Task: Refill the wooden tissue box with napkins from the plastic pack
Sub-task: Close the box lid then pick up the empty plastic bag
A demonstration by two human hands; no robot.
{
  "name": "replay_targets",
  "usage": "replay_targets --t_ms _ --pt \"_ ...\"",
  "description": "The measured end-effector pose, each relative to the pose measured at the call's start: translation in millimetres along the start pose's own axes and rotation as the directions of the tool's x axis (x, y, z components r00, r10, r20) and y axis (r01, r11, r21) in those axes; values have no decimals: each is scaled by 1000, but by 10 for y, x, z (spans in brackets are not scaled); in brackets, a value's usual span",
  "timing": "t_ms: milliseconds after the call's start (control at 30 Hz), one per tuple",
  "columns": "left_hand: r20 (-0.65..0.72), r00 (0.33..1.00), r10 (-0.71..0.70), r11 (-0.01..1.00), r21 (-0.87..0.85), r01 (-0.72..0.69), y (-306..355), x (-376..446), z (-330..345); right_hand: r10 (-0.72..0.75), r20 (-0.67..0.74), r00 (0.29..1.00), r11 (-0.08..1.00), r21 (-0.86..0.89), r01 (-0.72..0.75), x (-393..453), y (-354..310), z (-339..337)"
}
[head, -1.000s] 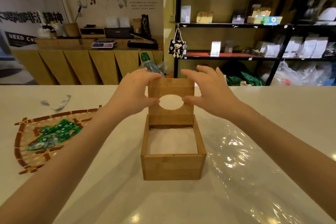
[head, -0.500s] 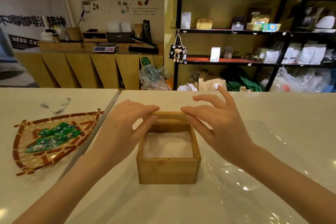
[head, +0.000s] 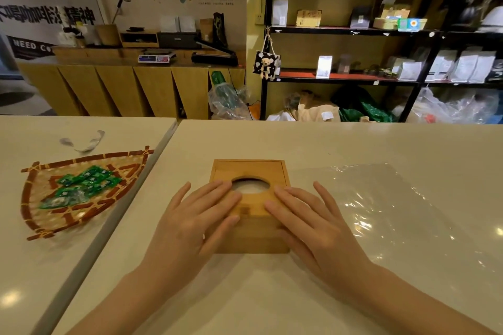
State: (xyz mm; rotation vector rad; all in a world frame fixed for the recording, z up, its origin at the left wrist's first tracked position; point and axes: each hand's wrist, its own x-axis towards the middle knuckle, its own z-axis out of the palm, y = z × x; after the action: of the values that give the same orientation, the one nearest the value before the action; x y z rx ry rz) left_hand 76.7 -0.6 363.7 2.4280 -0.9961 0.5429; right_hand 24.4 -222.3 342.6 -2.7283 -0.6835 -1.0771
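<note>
Our left hand [head: 194, 221] and right hand [head: 310, 219] lay flat, fingers spread, on the tissue box [head: 249, 171] lid; bare bench [head: 272, 294] lay nearer us.

I see two pale tabletops butted side by side. On the right table [head: 326, 144], the wooden tissue box [head: 249, 236] sits at centre, with a flattened clear plastic wrapper [head: 386, 207] at its 3 o'clock. On the left table [head: 32, 266], a woven fan-shaped basket [head: 30, 212] lies near a torn plastic strip [head: 81, 143] at its 12 o'clock.
</note>
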Motion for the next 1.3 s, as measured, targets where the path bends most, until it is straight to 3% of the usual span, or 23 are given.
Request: replay_targets --t_ms 100,200,267,333,467,600,700,800,900,1000,1167,1300 --pt "-51 998 29 999 33 -27 137 36 8 53 82 995 991 119 -63 -8 -2 -61" --pt "-110 972 207 978 51 -202 463 112 37 120 116 986 956 253 -146 -27 84 -270" --pt "-138 942 304 948 -52 -314 713 152 67 204 117 972 933 277 -229 -94 194 -476" --pt "-92 944 317 925 -192 -329 923 167 132 327 139 935 890 288 -355 -212 345 -687" --pt "192 975 115 945 -323 -48 1262 226 315 581 271 768 732 240 -638 -585 763 -976" --pt "462 887 -21 988 -125 89 1337 284 638 763 308 568 602 -20 -798 -996 1132 -1120" --pt "531 841 -107 994 42 100 1343 271 828 827 360 432 548 -337 -766 -1229 1307 -1140" --pt "520 831 -197 972 215 96 1374 213 906 869 350 350 477 -404 -780 -1325 1368 -1127" --pt "505 820 -269 946 299 126 1410 176 979 867 311 390 489 -374 -788 -1341 1389 -1081" --pt "399 888 -228 960 247 135 1423 186 1015 871 284 401 469 -239 -850 -1357 1415 -1054" --pt "379 897 -229 961 -58 270 1478 242 988 885 237 402 420 -28 -907 -1342 1479 -1058" --pt "252 890 -380 794 -404 454 1551 374 982 897 241 371 341 158 -927 -1351 1537 -1048"
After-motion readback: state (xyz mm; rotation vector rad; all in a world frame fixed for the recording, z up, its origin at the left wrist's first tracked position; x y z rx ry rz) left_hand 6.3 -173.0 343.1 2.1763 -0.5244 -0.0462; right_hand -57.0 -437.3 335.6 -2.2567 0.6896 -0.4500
